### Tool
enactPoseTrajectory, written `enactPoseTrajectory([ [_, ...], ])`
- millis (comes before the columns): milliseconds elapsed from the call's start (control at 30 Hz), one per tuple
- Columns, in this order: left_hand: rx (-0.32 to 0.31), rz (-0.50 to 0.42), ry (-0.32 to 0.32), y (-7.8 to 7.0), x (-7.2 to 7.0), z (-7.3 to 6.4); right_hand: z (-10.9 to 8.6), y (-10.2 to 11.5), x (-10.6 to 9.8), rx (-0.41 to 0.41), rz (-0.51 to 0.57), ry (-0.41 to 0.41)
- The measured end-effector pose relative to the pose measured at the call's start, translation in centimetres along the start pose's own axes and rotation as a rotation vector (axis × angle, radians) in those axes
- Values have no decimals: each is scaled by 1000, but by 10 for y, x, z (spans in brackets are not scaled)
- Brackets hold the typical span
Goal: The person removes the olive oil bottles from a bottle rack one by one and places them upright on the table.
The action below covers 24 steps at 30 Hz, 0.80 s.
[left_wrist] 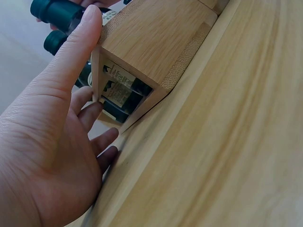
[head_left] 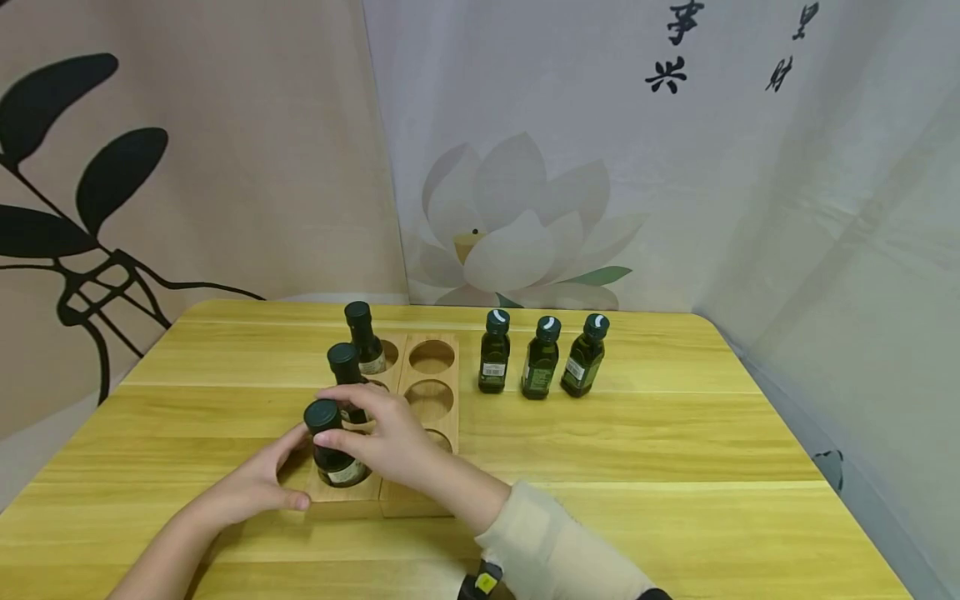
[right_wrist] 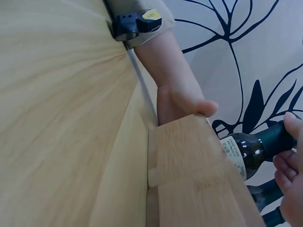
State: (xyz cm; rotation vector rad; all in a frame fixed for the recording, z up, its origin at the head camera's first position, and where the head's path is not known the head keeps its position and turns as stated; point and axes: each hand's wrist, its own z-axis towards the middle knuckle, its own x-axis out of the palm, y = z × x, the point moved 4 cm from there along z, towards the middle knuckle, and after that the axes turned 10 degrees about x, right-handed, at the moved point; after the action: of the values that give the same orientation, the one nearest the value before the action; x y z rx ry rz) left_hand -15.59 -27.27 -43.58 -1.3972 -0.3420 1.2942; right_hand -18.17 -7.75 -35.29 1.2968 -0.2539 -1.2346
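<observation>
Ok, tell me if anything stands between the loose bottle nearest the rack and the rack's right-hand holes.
Nothing visible blocks that bottle from the far hole or middle hole: only bare tabletop and the edge of the rack lie between. At the near hole, the wrist of the right hand crosses in front, partly hiding it.

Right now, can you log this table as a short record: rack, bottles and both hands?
Rack: wooden, round slots in two columns
Racked bottles: three, dark-capped, left column
Loose bottles: three, standing on the table right of the rack
Right hand: gripping the nearest racked bottle by its cap
Left hand: at the rack's near left corner, holding no bottle
</observation>
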Motion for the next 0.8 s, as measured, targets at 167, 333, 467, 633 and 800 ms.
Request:
enactPoseTrajectory([
  [167,-6,-11,-1,1,1,-1,-1,0,2,3,16,-22],
  [333,-13,-27,-5,1,2,-1,-2,1,1,-16,33,-48],
  [467,-17,-35,-3,0,2,0,-2,4,-2,-46,50,-69],
  [633,-31,-33,-1,0,2,0,0,12,-8,-74,101,-87],
  [800,-29,5,-2,0,1,-1,1,20,-17,-34,162,-102],
])
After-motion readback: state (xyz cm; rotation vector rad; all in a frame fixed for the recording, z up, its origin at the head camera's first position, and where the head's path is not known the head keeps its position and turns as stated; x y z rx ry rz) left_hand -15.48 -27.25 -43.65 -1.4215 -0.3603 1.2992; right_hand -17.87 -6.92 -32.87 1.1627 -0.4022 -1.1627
